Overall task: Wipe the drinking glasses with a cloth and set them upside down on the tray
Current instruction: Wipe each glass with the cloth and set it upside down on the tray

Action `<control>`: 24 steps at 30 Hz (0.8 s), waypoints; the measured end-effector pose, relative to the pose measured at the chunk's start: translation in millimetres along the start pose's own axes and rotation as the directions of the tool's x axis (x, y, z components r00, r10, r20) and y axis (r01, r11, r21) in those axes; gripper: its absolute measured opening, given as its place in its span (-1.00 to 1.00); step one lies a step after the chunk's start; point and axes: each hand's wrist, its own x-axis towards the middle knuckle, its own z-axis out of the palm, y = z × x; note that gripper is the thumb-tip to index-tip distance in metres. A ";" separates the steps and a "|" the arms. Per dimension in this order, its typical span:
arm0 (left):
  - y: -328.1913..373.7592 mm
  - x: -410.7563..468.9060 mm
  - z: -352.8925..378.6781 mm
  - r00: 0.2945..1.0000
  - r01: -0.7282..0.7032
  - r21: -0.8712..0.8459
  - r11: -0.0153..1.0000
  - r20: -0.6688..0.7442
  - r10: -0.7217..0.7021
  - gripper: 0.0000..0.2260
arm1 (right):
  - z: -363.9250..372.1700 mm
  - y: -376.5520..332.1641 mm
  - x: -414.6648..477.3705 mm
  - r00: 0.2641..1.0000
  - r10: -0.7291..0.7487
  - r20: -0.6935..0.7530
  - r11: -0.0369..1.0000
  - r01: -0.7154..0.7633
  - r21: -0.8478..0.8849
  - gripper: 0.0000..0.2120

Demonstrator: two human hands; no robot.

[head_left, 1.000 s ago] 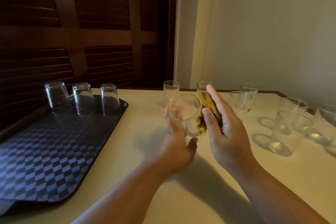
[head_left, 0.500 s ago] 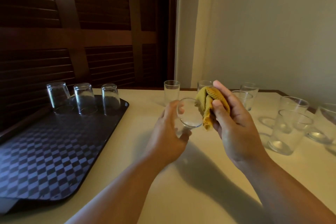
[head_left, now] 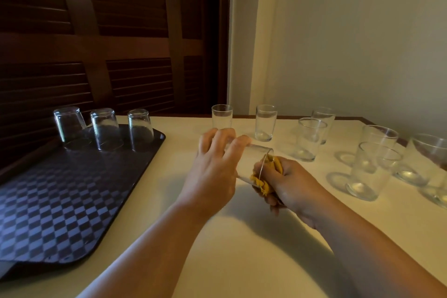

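Left hand (head_left: 212,167) grips the likely slick, fragile glass (head_left: 251,159) by its base, right hand (head_left: 297,184) clutching the soft cloth (head_left: 264,185) at its mouth.

Cream table (head_left: 242,273) — checkered tray (head_left: 60,213) at left, upright glasses (head_left: 312,139) at right.

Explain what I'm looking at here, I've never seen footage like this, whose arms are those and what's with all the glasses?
There is no machine here: a person wears a camera on the head, so you look down along their own arms. The left hand grips a glass tipped on its side, and the right hand holds a yellow cloth bunched at its mouth. On the pale table a dark checked tray at the left carries three glasses standing upside down. Several more glasses stand upright to the right.
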 end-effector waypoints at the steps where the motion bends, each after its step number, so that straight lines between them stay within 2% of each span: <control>1: -3.9 0.2 -2.7 1.000 0.003 -0.019 1.000 0.025 -0.002 -0.37 | -1.2 0.6 0.8 0.995 -0.093 -0.045 0.990 0.088 -0.105 -0.76; 2: -9.7 -0.5 -6.4 0.997 0.013 -0.047 0.999 0.080 -0.009 -0.36 | -3.5 1.1 1.5 0.971 -0.227 -0.081 0.944 0.199 -0.262 -0.85; 4: -21.9 -3.3 -14.9 0.977 0.033 -0.106 0.994 0.213 -0.009 -0.34 | -7.3 1.7 1.9 0.891 -0.453 -0.021 0.783 0.387 -0.487 -0.93; 5: -25.3 -5.0 -17.2 0.974 0.019 -0.103 0.995 0.227 0.005 -0.38 | -5.1 3.1 2.5 0.860 -0.510 0.012 0.728 0.439 -0.526 -0.93; 6: -25.6 -6.5 -17.8 0.981 0.006 -0.075 0.997 0.194 0.008 -0.45 | -1.0 5.0 3.2 0.855 -0.519 -0.006 0.734 0.442 -0.516 -0.93; 7: -22.6 -6.8 -16.6 0.991 0.005 -0.033 0.999 0.131 -0.001 -0.52 | 4.0 4.6 3.0 0.884 -0.463 -0.074 0.818 0.393 -0.421 -0.95; 8: -17.5 -6.6 -13.6 0.998 0.015 0.018 1.000 0.060 -0.016 -0.57 | 10.2 3.1 2.7 0.944 -0.301 -0.131 0.943 0.275 -0.190 -0.92; 9: -11.4 -4.5 -9.6 0.999 0.033 0.074 0.997 0.009 -0.033 -0.62 | 16.2 -0.5 0.2 0.993 -0.077 -0.092 0.991 0.087 0.104 -0.86; 10: -6.1 -1.5 -6.4 0.999 0.048 0.120 0.992 -0.024 -0.045 -0.65 | 19.9 -4.1 -1.9 0.994 0.110 0.007 0.943 -0.107 0.316 -0.81; 11: -4.0 0.6 -3.7 0.998 0.053 0.139 0.989 -0.042 -0.047 -0.65 | 20.6 -6.4 -3.3 0.980 0.189 0.066 0.906 -0.200 0.374 -0.79; 12: -4.0 2.2 -3.2 0.998 0.053 0.125 0.991 -0.038 -0.049 -0.63 | 19.7 -6.4 -3.3 0.982 0.181 0.055 0.919 -0.189 0.346 -0.79; 13: -7.5 3.1 -4.4 0.999 0.054 0.075 0.996 -0.005 -0.054 -0.56 | 17.3 -4.6 -2.8 0.995 0.095 -0.003 0.964 -0.091 0.252 -0.83; 14: -13.6 3.0 -7.4 0.995 0.073 0.000 0.997 0.069 -0.073 -0.46 | 12.7 -1.2 -0.5 0.993 -0.071 -0.092 0.995 0.077 0.056 -0.87; 15: -20.2 2.2 -10.8 0.982 0.113 -0.082 0.990 0.160 -0.098 -0.36 | 5.6 1.9 1.5 0.948 -0.286 -0.140 0.943 0.252 -0.219 -0.92; 16: -26.2 0.6 -14.5 0.961 0.148 -0.141 0.979 0.254 -0.109 -0.31 | -0.9 4.3 3.0 0.875 -0.475 -0.090 0.809 0.395 -0.435 -0.94; 17: -30.3 -2.2 -16.0 0.950 0.141 -0.169 0.976 0.300 -0.086 -0.33 | -3.3 6.4 4.1 0.813 -0.581 -0.014 0.687 0.482 -0.544 -0.93; 18: -32.2 -5.3 -14.7 0.958 0.107 -0.172 0.979 0.280 -0.056 -0.41 | -2.3 9.8 5.0 0.789 -0.614 0.000 0.651 0.506 -0.565 -0.93; 19: -31.3 -8.0 -11.0 0.975 0.072 -0.164 0.984 0.219 -0.035 -0.52 | 1.6 10.8 4.0 0.809 -0.584 -0.060 0.713 0.476 -0.515 -0.92; 20: -27.2 -9.3 -7.1 0.988 0.058 -0.128 0.990 0.146 -0.039 -0.59 | 7.4 8.3 3.6 0.878 -0.445 -0.176 0.865 0.370 -0.338 -0.91; 21: -22.2 -9.7 -3.3 0.994 0.076 -0.064 0.995 0.085 -0.071 -0.63 | 15.3 4.2 1.8 0.955 -0.198 -0.221 0.980 0.196 -0.031 -0.89; 22: -16.2 -7.1 -0.4 0.993 0.112 0.002 0.994 0.047 -0.112 -0.64 | 22.6 1.5 -0.3 0.987 0.063 -0.147 0.965 -0.023 0.260 -0.86; 23: -13.6 -4.1 1.8 0.990 0.138 0.039 0.990 0.017 -0.138 -0.64 | 25.8 -1.0 -1.2 0.978 0.199 -0.067 0.904 -0.157 0.398 -0.85; 24: -14.5 -2.2 2.7 0.988 0.154 0.037 0.987 0.009 -0.155 -0.62 | 26.8 -1.4 -0.5 0.975 0.219 -0.042 0.901 -0.186 0.392 -0.85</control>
